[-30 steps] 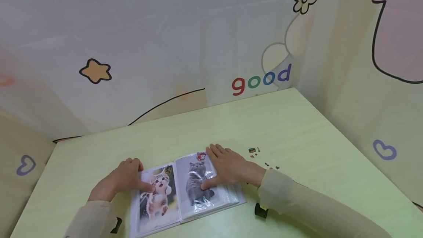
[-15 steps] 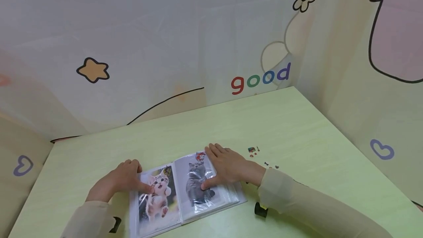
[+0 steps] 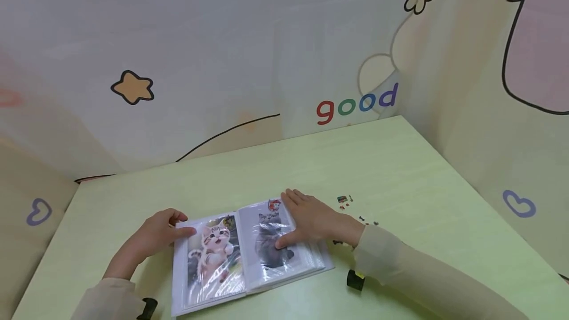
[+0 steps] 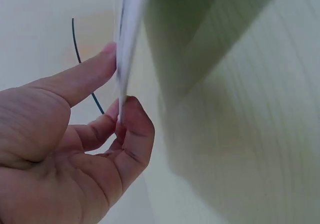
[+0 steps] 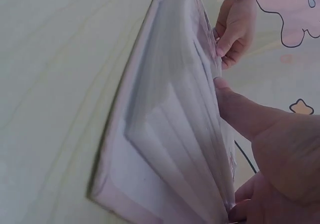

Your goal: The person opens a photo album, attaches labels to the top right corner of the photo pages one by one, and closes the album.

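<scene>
A white photo album (image 3: 284, 270) lies open on the light green table (image 3: 378, 162). Its left page shows a kitten photo (image 3: 212, 253), its right page a grey cat photo (image 3: 271, 246). My left hand (image 3: 175, 228) is at the album's left edge; the left wrist view shows thumb and forefinger (image 4: 95, 76) pinching a thin page edge (image 4: 127, 33). My right hand (image 3: 306, 219) lies flat on the right page, fingers straight, thumb on the grey cat photo. In the right wrist view the album (image 5: 160, 134) fills the frame, with my left hand (image 5: 232, 26) at its far edge.
Several tiny stickers (image 3: 344, 199) lie scattered on the table just right of the album. A small black cylinder (image 3: 355, 279) sits by my right forearm. Patterned walls (image 3: 355, 102) close in the table at the back and right.
My left hand has left the kitten photo and moved out to the album's left edge, where it now pinches a page. My right hand stays flat on the right page.
</scene>
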Demonstrator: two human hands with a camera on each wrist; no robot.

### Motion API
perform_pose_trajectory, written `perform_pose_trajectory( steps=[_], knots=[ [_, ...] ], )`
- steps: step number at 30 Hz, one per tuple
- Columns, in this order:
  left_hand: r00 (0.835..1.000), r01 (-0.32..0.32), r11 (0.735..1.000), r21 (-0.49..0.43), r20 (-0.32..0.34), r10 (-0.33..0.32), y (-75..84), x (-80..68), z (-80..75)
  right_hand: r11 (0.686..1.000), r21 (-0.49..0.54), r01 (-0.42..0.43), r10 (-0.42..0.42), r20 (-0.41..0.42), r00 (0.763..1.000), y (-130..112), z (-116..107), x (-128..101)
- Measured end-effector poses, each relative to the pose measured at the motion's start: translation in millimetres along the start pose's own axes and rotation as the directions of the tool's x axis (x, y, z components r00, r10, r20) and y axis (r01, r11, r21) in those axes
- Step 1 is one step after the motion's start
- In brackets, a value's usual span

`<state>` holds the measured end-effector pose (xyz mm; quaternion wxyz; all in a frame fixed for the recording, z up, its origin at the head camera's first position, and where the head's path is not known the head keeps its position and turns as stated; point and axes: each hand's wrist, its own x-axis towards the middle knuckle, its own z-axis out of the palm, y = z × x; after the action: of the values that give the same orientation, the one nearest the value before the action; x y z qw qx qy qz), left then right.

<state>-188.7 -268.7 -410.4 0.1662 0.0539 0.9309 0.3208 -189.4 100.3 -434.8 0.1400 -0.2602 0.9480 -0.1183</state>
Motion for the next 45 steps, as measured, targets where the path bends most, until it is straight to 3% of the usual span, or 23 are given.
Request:
perform_pose_trajectory(
  steps=[5,12,18,21,28,34,45],
  knots=[
    [0.998,0.041,0.996,-0.083,-0.038,-0.044,5.2,-3.1,1.1,0.997,0.067,0.022,-0.022,-0.008,1.000,1.4,-3.1,-2.2],
    [0.989,0.032,0.992,-0.124,-0.141,-0.050,21.9,-12.1,1.7,0.991,0.127,0.052,-0.050,-0.022,0.999,3.6,-6.5,-6.7],
    [0.989,-0.010,0.949,-0.315,-0.146,-0.038,41.2,-18.2,7.3,0.987,0.148,0.068,-0.064,-0.027,0.998,4.8,-8.8,-10.0],
    [0.991,-0.040,0.930,-0.364,-0.130,-0.008,54.1,-21.1,13.0,0.983,0.167,0.076,-0.072,-0.032,0.997,5.8,-9.6,-12.1],
    [0.991,-0.076,0.909,-0.410,-0.129,0.024,80.3,-26.8,25.5,0.967,0.229,0.113,-0.104,-0.050,0.993,7.1,-12.5,-16.8],
    [0.989,-0.101,0.900,-0.423,-0.145,0.043,92.9,-25.2,32.7,0.952,0.282,0.120,-0.111,-0.050,0.993,10.0,-16.2,-20.3],
    [0.979,-0.151,0.922,-0.355,-0.184,0.089,112.1,-19.0,51.0,0.953,0.298,0.062,-0.045,-0.062,0.997,10.1,-25.4,-31.4]
  ],
)
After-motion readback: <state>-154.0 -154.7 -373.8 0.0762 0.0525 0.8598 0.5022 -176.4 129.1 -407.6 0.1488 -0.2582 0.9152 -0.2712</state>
